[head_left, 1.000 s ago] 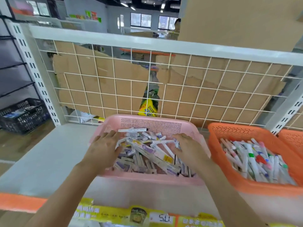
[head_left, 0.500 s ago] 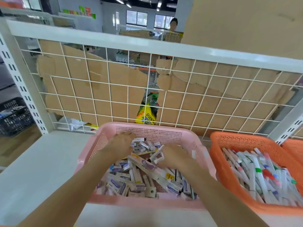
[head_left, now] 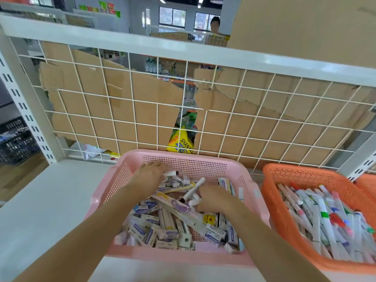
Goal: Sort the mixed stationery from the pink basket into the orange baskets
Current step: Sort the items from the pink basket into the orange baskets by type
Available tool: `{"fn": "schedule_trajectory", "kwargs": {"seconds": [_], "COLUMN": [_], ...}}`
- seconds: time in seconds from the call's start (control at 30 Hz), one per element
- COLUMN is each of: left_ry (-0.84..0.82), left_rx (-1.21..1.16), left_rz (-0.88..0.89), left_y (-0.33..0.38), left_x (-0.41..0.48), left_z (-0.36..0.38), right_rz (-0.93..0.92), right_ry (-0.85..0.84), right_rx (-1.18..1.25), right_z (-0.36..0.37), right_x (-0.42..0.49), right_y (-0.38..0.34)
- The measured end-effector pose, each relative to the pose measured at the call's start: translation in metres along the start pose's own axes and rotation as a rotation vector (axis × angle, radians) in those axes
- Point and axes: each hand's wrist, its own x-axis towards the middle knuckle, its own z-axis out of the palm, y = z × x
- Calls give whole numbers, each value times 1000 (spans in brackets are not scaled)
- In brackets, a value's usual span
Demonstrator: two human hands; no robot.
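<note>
Both hands are down in the pink basket (head_left: 183, 259), set at the front edge of the white shelf (head_left: 50, 200). The right hand (head_left: 215, 198) curls its fingers round a white marker (head_left: 193, 190), tipped up out of the boxed erasers (head_left: 142, 231). That one looks bound for the pens in the orange basket (head_left: 301, 171) just beside, on the right. The left hand (head_left: 148, 176) bends over the pile by the basket's far wall, fingertips on a small white piece (head_left: 169, 173); whether it grips, I can't tell.
</note>
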Motion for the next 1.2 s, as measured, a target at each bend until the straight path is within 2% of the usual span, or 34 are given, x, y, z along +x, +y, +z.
{"fn": "schedule_trajectory", "kwargs": {"seconds": [0.1,0.2,0.33,0.47,0.57,0.67,0.8,0.87,0.97,1.2], "left_ry": [90,105,-9,-115,-151,-159,-214,-185,-130,118], "left_rx": [-47,-142,-294,-421,-457,-432,-142,-142,-304,-660], "left_rz": [-1,26,82,41,-24,-67,-35,-59,-75,-141], "left_y": [6,11,15,24,32,40,56,61,58,45], "left_x": [-4,-10,-18,-16,-11,-9,-10,-10,-11,-14], "left_z": [-14,-22,-23,-17,-15,-16,-9,-2,-1,-27], "right_rz": [9,-4,-19,-56,-64,-46,-60,-72,-96,10], "right_ry": [11,13,46,154,164,158,198,218,264,569], "right_rx": [83,134,283,444,480,500,583,605,669,845], "right_z": [1,3,1,-4,-5,-4,-5,-5,-7,-32], "right_x": [4,7,6,1,-1,1,2,2,-2,-15], "right_y": [1,0,0,-1,-2,-1,-3,-4,-3,-5]}}
